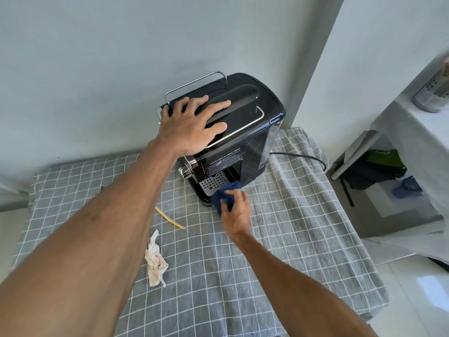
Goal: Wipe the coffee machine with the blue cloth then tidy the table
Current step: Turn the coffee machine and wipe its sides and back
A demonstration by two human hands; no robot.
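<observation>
A black coffee machine (245, 132) stands at the back of the table against the wall. My left hand (192, 125) rests flat on its top with the fingers spread. My right hand (237, 210) grips a bunched dark blue cloth (224, 194) and holds it against the machine's lower front corner, next to the perforated drip tray (212, 182). A crumpled white tissue (155, 260) and a thin yellow strip (170, 218) lie on the tablecloth in front of the machine.
A grey checked tablecloth (303, 215) covers the table. The machine's black power cord (301, 156) runs off to the right. Right of the table stands a white shelf with a grey perforated holder (431, 98) and dark bags (374, 171) beneath it.
</observation>
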